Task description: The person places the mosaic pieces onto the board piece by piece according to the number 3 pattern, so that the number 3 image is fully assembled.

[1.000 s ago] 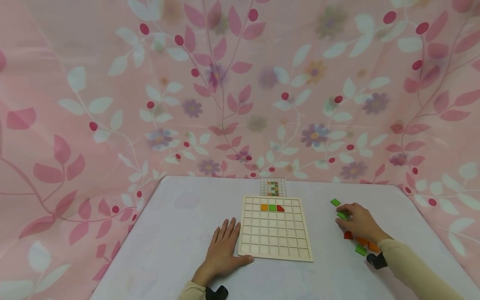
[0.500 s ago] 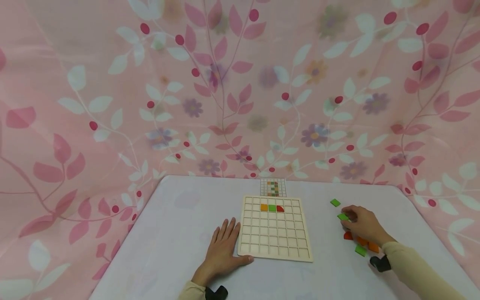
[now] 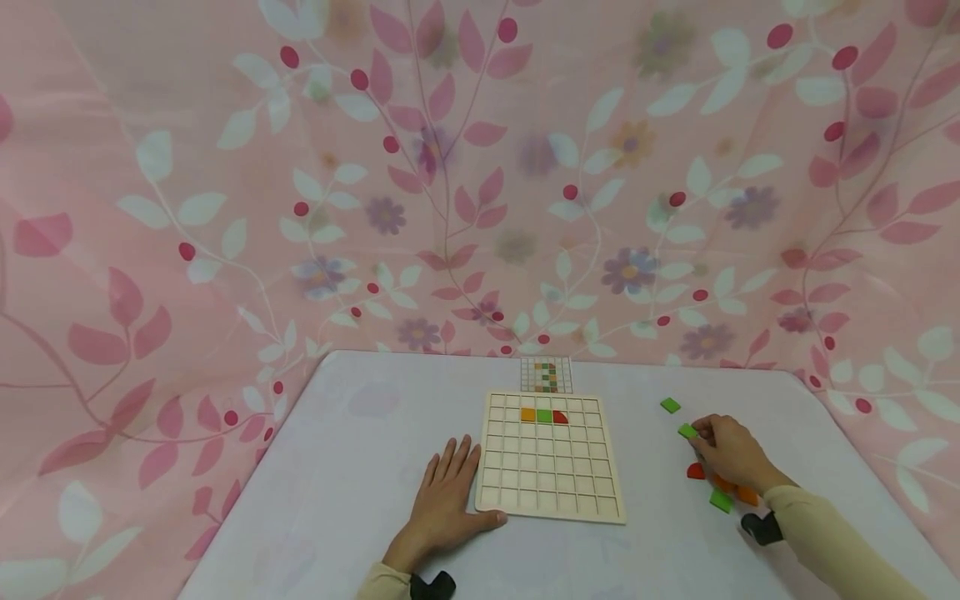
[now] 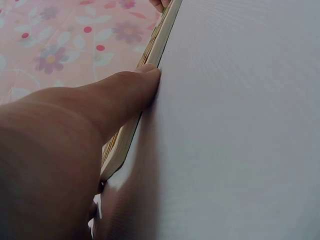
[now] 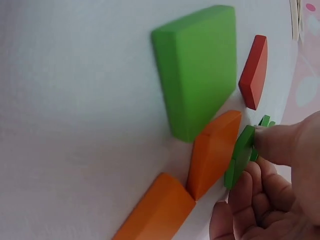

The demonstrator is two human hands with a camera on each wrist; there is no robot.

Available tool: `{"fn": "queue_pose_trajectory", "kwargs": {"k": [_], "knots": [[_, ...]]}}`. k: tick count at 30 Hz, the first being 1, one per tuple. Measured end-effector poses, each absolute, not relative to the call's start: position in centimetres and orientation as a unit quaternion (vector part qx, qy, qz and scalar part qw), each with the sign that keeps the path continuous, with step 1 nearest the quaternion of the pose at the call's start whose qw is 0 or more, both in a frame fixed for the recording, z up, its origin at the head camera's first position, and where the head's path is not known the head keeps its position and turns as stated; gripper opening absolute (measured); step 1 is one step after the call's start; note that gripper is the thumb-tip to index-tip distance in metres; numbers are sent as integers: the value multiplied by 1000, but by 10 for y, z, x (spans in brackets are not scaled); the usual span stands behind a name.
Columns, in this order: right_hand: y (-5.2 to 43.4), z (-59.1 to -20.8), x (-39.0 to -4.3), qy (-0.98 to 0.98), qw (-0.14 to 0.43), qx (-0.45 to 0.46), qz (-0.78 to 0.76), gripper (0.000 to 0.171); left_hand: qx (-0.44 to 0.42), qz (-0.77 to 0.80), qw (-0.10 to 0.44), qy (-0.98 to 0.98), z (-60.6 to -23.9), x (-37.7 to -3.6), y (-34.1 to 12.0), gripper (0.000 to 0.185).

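My left hand (image 3: 444, 504) lies with straight, spread fingers along the left side of a wooden grid board (image 3: 551, 504). In the left wrist view its thumb (image 4: 125, 95) presses against the board's edge. An orange square tile (image 3: 528, 415), a green square tile (image 3: 544, 416) and a red rounded tile (image 3: 560, 417) sit side by side in one of the board's upper rows. Right of the board, my right hand (image 3: 731, 454) pinches a green square tile (image 5: 242, 152) between thumb and fingers, partly hidden by the hand.
Near the right hand lie a red tile (image 3: 696, 472), orange tiles (image 3: 747, 495) and a green tile (image 3: 721, 500). Another green tile (image 3: 671, 405) lies farther back. Behind the board is a small pattern card (image 3: 547, 375) with a coloured grid. A pink floral cloth (image 3: 480, 208) hangs beyond the white table (image 3: 337, 433).
My right hand has drawn slightly right and towards me, and its fingertips have closed on a green tile. The left hand and the board stay where they were.
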State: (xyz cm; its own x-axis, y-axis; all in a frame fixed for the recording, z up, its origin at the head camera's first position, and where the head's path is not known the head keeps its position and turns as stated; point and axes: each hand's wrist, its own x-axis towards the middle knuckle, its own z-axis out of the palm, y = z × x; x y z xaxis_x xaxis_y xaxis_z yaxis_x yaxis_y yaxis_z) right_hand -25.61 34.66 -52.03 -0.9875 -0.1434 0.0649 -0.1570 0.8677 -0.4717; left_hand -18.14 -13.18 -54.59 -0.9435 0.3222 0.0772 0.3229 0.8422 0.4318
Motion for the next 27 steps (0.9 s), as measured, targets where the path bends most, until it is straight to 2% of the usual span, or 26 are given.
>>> {"fn": "queue_pose_trajectory", "kwargs": {"k": [13, 27], "knots": [[339, -523, -257, -962, -2, 92, 255, 26, -157, -213, -7, -964, -553, -182, -133, 110], [297, -518, -256, -961, 42, 126, 244, 22, -160, -216, -7, -963, -551, -183, -132, 110]]}}
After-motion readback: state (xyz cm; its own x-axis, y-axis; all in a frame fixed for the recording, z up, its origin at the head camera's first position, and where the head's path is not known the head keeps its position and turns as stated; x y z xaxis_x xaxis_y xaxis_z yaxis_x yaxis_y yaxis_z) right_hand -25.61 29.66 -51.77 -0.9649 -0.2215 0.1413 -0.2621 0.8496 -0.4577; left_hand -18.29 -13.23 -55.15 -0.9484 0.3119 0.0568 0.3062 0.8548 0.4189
